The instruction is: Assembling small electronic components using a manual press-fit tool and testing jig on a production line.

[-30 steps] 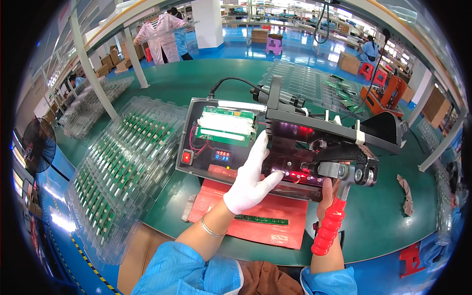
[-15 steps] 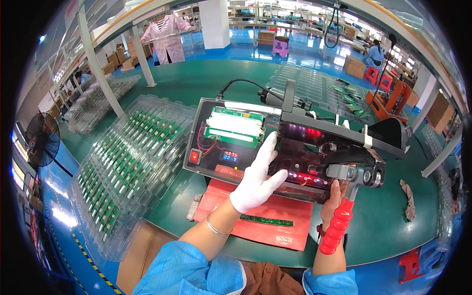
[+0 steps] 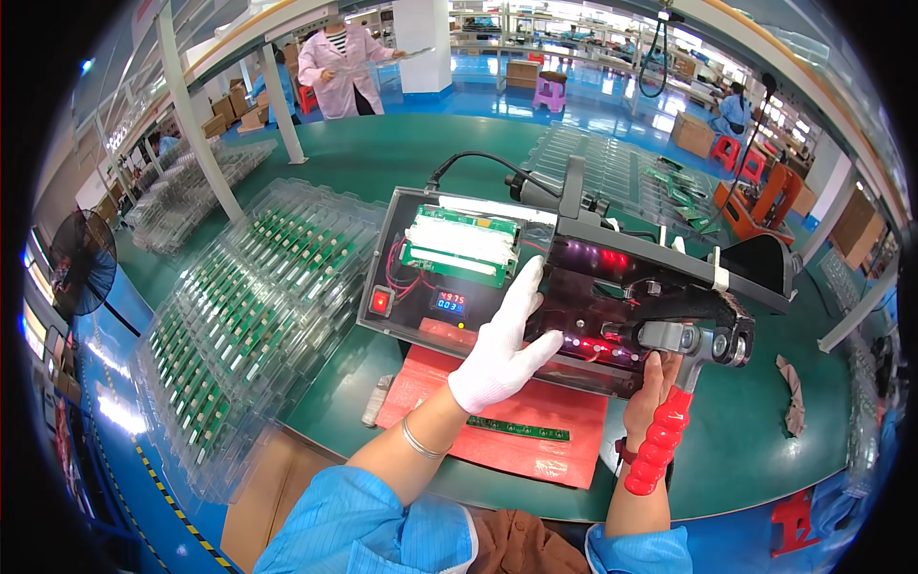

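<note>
My left hand (image 3: 502, 359), in a white glove, rests on the front of a black test fixture (image 3: 402, 320), its thumb and fingers spread. Red and violet lights glow along the fixture's strips beside it. My right hand (image 3: 650, 397) is bare and reaches the fixture's front right edge with fingers stretched out under a metal toggle clamp (image 3: 674, 337). The clamp's red handle (image 3: 657, 445) stands in front of that hand and hides part of it. A narrow green circuit board (image 3: 521, 430) lies on a red sheet (image 3: 574, 459) before the fixture.
Clear plastic trays (image 3: 225, 354) of green boards stand at the left; another tray (image 3: 602, 158) with loose boards lies behind the fixture. An orange device (image 3: 765, 201) sits at the far right, crumpled brown paper (image 3: 792, 397) nearer. A person in pink (image 3: 339, 72) stands beyond the table.
Both my hands keep nearly the same place on the fixture. Its small display reads differently. The person in pink has shifted to the right and now holds a flat clear piece.
</note>
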### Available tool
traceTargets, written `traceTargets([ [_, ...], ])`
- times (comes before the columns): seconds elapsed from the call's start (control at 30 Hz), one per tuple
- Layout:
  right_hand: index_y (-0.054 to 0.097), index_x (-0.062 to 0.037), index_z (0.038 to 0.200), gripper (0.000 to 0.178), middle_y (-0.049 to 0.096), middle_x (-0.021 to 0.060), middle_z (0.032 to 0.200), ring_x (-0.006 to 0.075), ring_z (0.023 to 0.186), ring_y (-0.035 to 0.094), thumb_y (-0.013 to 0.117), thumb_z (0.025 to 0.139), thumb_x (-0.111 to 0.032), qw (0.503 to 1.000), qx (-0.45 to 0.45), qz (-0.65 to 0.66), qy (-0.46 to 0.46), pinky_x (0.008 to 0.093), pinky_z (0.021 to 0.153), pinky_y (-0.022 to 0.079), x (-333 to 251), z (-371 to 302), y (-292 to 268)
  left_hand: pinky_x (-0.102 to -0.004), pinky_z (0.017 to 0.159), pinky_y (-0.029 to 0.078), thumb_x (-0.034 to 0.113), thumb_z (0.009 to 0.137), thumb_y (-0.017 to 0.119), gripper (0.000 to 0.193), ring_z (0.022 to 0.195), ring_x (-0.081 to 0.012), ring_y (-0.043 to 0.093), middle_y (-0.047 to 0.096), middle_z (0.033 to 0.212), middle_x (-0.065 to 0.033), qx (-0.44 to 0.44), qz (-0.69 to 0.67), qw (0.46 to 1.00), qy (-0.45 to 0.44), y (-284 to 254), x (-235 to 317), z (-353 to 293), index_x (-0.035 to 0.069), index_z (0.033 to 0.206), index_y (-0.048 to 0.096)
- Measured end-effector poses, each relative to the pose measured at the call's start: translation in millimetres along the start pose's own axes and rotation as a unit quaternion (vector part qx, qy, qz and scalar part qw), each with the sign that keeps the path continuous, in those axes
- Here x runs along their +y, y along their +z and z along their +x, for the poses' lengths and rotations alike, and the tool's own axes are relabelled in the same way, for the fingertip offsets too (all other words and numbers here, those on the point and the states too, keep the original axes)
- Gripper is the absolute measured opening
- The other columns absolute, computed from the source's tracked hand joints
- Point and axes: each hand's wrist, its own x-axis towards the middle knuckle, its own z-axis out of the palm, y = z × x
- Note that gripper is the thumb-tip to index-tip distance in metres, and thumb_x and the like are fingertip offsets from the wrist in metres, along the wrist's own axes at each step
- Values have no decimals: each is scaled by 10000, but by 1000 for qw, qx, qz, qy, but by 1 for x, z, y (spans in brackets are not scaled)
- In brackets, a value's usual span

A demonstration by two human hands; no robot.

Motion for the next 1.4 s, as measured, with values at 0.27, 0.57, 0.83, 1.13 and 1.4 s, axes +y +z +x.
traceTargets([
  [0.27, 321, 29, 1424, 585, 327, 192, 1480, 307, 1348, 345, 442, 874, -128, 998, 16, 8, 68, 368, 1111, 248, -15, 1, 8, -432, 1138, 261, 45, 839, 514, 748, 1385, -363, 279, 185, 1521, -255, 4, -19, 1000, -6, 2, -3, -1, -47, 1473, 128],
  [0.57, 285, 40, 1432, 666, 365, 205, 1448, 317, 1316, 385, 525, 820, -66, 996, -19, -83, 32, 376, 1101, 282, -31, 10, 11, -436, 1144, 237, 35, 850, 510, 739, 1386, -366, 270, 166, 1519, -267, -1, -28, 999, -32, 1, 3, -3, -57, 1470, 119],
  [0.83, 297, 25, 1428, 705, 383, 211, 1428, 331, 1294, 411, 591, 797, -80, 999, -8, -33, -15, 375, 1074, 322, -14, 10, 10, -439, 1153, 207, 18, 847, 503, 729, 1404, -348, 229, 158, 1521, -265, 4, -44, 998, -36, 5, 5, -1, -73, 1463, 122],
  [1.13, 281, 29, 1429, 755, 365, 224, 1434, 344, 1291, 412, 632, 768, -73, 992, -9, -126, 19, 381, 1064, 336, -38, 11, 16, -448, 1156, 194, 1, 842, 499, 730, 1412, -338, 211, 157, 1523, -259, -4, -54, 998, -40, 3, 4, 0, -75, 1463, 123],
  [1.4, 270, 40, 1427, 798, 352, 235, 1436, 351, 1289, 410, 668, 748, -96, 990, 0, -135, 33, 382, 1071, 330, -21, 6, 18, -437, 1156, 204, -12, 826, 492, 742, 1415, -332, 208, 153, 1532, -243, -15, -118, 992, -31, 1, -3, -1, -60, 1470, 126],
])
